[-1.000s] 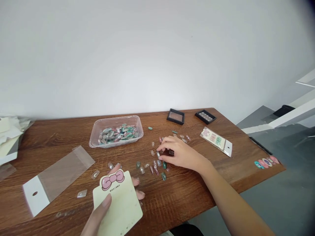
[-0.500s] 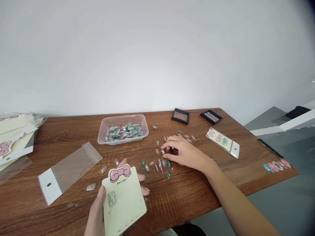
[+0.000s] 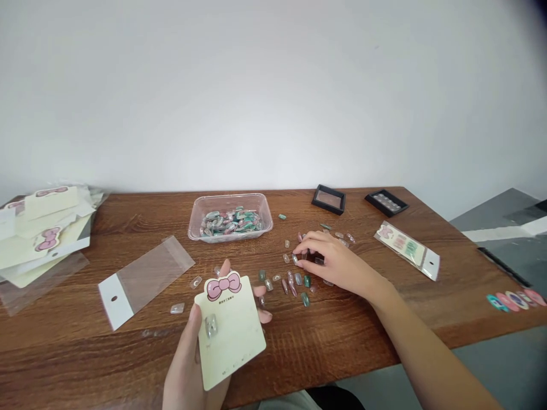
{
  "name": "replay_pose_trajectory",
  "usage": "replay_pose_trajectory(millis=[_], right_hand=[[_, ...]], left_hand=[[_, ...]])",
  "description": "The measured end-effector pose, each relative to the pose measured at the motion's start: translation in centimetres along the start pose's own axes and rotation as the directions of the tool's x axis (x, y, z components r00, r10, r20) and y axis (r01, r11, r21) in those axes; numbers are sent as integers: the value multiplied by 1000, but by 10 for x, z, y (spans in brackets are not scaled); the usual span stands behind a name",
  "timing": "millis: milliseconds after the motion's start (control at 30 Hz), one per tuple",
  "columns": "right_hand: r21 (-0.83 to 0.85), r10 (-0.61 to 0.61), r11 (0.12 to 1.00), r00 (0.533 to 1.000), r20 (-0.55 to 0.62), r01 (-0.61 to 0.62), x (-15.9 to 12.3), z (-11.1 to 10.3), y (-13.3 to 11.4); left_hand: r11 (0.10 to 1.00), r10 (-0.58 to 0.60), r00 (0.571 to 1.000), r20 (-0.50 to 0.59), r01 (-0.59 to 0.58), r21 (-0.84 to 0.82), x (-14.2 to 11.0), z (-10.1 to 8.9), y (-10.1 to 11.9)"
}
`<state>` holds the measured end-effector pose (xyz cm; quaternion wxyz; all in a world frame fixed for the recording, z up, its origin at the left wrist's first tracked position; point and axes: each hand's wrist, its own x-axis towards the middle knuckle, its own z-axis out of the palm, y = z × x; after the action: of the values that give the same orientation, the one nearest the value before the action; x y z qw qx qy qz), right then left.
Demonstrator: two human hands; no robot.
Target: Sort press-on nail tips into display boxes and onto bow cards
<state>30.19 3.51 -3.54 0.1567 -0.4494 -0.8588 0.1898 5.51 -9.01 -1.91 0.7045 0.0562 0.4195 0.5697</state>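
My right fingers (image 3: 301, 242) curl down close together among the loose press-on nails (image 3: 298, 279), their tips at or just above the surface (image 3: 85, 359). From this view I cannot tell whether they pinch a nail. My right hand (image 3: 339, 265) arches over the scatter, with a dark nail just under it. My left hand (image 3: 186, 364) grips a cream display card (image 3: 233, 347) printed with a pink bow, thumb (image 3: 195, 319) on the front, fingertips (image 3: 265, 316) showing past the far edge.

One clear, silvery nail (image 3: 211, 326) sits on the card, low on the left; the rest of its face is bare. Done so far, as it lies: this one nail, plus a filled packet (image 3: 405, 250) right of the scatter. Left over: a clear plastic tray (image 3: 265, 219) heaped with nails, the loose scatter, an unfilled cellophane bag (image 3: 145, 282), and a stack of cards and bags (image 3: 43, 233) at far left.
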Motion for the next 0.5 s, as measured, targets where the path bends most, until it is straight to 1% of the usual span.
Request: replay_pose_trajectory(millis=[133, 233, 333, 433, 500], right_hand=[[13, -15, 1000, 998, -56, 16, 0, -1, -2], [31, -18, 999, 995, -100, 21, -1, -4, -5], [47, -23, 998, 991, -135, 30, -2, -6, -8], [65, -35, 997, 991, -127, 43, -3, -6, -9], [79, -26, 996, 995, -92, 33, -3, -5, -10]], left_hand=[[1000, 22, 1000, -7, -22, -22, 4, -5, 0], [994, 40, 999, -2, -40, -105, 10, -13, 0], [985, 60, 998, -20, -62, -163, 14, -22, -1], [983, 83, 996, -42, -89, -160, 15, -27, -2], [986, 90, 994, -57, -97, -138, 14, -28, -3]])
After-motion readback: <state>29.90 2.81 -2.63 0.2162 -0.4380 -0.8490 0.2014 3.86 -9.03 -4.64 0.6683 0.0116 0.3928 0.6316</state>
